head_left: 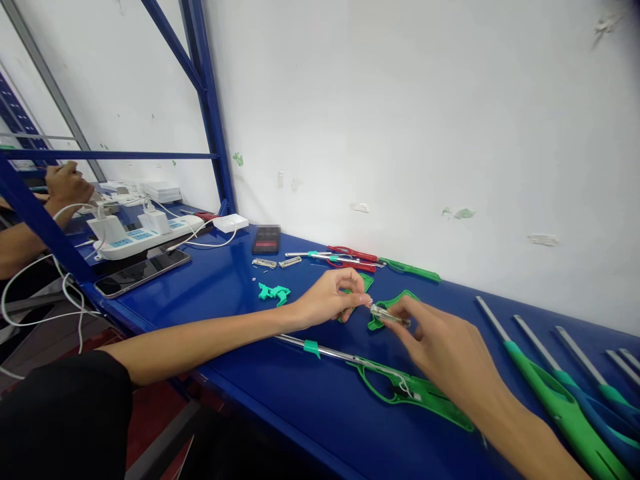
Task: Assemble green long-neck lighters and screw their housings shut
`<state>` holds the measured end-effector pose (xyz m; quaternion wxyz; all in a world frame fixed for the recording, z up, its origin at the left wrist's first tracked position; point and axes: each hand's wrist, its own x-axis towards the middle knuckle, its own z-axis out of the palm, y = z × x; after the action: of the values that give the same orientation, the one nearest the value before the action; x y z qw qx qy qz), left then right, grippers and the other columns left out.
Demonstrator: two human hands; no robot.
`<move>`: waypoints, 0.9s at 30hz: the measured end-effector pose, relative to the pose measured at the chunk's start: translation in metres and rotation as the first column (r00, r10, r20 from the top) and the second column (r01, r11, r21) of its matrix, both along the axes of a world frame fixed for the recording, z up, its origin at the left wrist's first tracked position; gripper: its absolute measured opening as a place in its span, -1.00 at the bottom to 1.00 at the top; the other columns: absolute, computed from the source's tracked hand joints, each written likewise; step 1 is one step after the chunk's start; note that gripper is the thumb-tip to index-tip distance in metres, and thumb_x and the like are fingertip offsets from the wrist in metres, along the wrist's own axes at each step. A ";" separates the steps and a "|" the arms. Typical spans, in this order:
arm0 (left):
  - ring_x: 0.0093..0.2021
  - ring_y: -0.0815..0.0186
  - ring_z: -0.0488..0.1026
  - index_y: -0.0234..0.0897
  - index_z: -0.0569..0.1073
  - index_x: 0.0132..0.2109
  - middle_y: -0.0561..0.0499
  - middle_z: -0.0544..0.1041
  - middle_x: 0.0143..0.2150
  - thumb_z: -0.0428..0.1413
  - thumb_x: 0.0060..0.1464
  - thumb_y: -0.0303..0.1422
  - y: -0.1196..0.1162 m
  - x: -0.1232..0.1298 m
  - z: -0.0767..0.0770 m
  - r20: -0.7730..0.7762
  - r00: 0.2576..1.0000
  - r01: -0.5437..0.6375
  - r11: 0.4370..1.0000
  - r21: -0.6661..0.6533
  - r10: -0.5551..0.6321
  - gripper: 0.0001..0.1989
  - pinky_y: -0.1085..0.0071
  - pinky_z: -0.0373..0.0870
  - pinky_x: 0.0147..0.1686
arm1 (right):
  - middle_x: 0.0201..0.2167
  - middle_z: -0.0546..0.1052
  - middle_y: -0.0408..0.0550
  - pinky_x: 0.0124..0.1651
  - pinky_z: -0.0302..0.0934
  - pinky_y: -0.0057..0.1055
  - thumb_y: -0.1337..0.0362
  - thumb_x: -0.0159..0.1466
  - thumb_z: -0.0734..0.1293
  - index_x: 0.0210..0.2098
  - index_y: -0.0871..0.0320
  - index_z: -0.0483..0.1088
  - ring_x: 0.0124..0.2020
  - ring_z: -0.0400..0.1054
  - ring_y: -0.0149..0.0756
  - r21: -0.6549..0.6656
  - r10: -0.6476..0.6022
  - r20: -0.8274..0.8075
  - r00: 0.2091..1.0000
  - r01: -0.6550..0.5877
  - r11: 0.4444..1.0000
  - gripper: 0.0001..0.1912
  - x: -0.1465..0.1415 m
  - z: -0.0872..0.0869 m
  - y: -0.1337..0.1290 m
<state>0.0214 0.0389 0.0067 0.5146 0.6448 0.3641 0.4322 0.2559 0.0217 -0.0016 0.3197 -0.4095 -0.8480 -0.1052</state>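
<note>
My right hand pinches a small clear lighter fuel tank between thumb and fingers, tilted over the table. At the tank's left end, the thumb and index finger of my left hand are closed together; whatever is in that pinch is too small to make out. Behind both hands lie green handle shells, partly covered. Nearer to me rests an open green lighter half with a metal tube and white wire in it. Left of my hands are small teal plastic pieces and two more clear tanks.
Assembled long lighters lie at the right, with red lighter parts along the wall. A black box, a phone and a power strip with cables sit left. Another person's hand shows beyond the blue frame.
</note>
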 end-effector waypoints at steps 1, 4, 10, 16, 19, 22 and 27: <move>-0.62 0.53 0.32 -0.25 0.34 -0.26 0.10 0.52 -0.38 0.36 0.09 -0.12 0.000 0.000 0.000 0.003 1.000 -0.004 1.000 0.001 0.004 -0.60 0.52 0.17 -0.60 | -0.60 0.50 -0.25 -0.59 0.01 -0.46 -0.14 0.53 0.17 -0.29 -0.01 0.42 -0.70 0.34 -0.32 0.002 -0.005 -0.006 1.000 0.005 1.000 -0.56 0.000 0.000 0.000; -0.63 0.55 0.29 -0.25 0.33 -0.27 0.09 0.52 -0.38 0.36 0.09 -0.11 0.001 0.000 -0.001 0.006 1.000 -0.011 1.000 0.001 0.011 -0.59 0.53 0.17 -0.59 | -0.56 0.54 -0.23 -0.59 0.01 -0.46 -0.11 0.53 0.19 -0.28 0.00 0.42 -0.69 0.35 -0.34 0.006 -0.020 -0.025 0.999 0.020 1.000 -0.59 0.000 0.000 0.000; -0.63 0.55 0.26 -0.23 0.27 -0.29 0.05 0.55 -0.37 0.37 0.08 -0.12 0.000 0.001 -0.001 0.005 1.000 0.012 1.000 -0.029 -0.012 -0.56 0.55 0.11 -0.61 | -0.54 0.55 -0.22 -0.59 0.02 -0.44 -0.07 0.52 0.22 -0.25 0.00 0.42 -0.70 0.34 -0.33 -0.006 -0.028 -0.028 0.999 0.028 1.000 -0.65 0.001 0.000 0.000; -0.63 0.56 0.23 -0.20 0.23 -0.27 0.04 0.58 -0.31 0.33 0.12 -0.11 0.000 0.001 -0.003 0.019 1.000 0.023 0.997 -0.072 -0.022 -0.57 0.55 0.04 -0.65 | -0.51 0.57 -0.23 -0.58 0.04 -0.44 -0.06 0.53 0.20 -0.24 -0.01 0.40 -0.68 0.36 -0.33 -0.022 -0.004 -0.017 1.000 0.004 1.000 -0.65 -0.001 -0.003 -0.001; -0.63 0.57 0.21 -0.19 0.21 -0.28 0.04 0.59 -0.30 0.34 0.11 -0.13 0.000 0.001 -0.003 0.029 0.999 0.031 0.995 -0.090 -0.028 -0.56 0.55 0.03 -0.65 | -0.54 0.54 -0.22 -0.59 0.03 -0.44 -0.06 0.54 0.19 -0.25 0.00 0.40 -0.69 0.34 -0.33 -0.017 -0.003 -0.011 1.000 0.003 1.000 -0.64 -0.001 -0.003 -0.001; -0.62 0.57 0.18 -0.18 0.16 -0.28 0.05 0.57 -0.32 0.34 0.10 -0.16 -0.002 0.002 -0.002 0.046 0.998 0.037 0.993 -0.113 -0.032 -0.54 0.55 0.01 -0.64 | -0.56 0.49 -0.24 -0.59 0.01 -0.45 -0.04 0.54 0.20 -0.29 0.01 0.34 -0.69 0.33 -0.34 -0.003 0.006 0.007 1.000 -0.006 1.000 -0.65 -0.001 -0.003 -0.001; -0.59 0.59 0.07 -0.16 0.08 -0.30 0.09 0.52 -0.35 0.33 0.09 -0.20 -0.007 0.004 -0.002 0.079 0.996 0.044 0.988 -0.146 -0.033 -0.50 0.56 -0.04 -0.61 | -0.54 0.45 -0.29 -0.58 -0.05 -0.46 0.06 0.56 0.19 -0.30 0.00 0.21 -0.67 0.28 -0.38 0.023 0.071 0.070 0.995 -0.072 0.997 -0.70 -0.003 -0.005 -0.002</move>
<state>0.0253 0.0317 0.0047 0.5826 0.5951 0.3625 0.4184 0.2532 0.0195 -0.0067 0.2990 -0.3708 -0.8712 -0.1188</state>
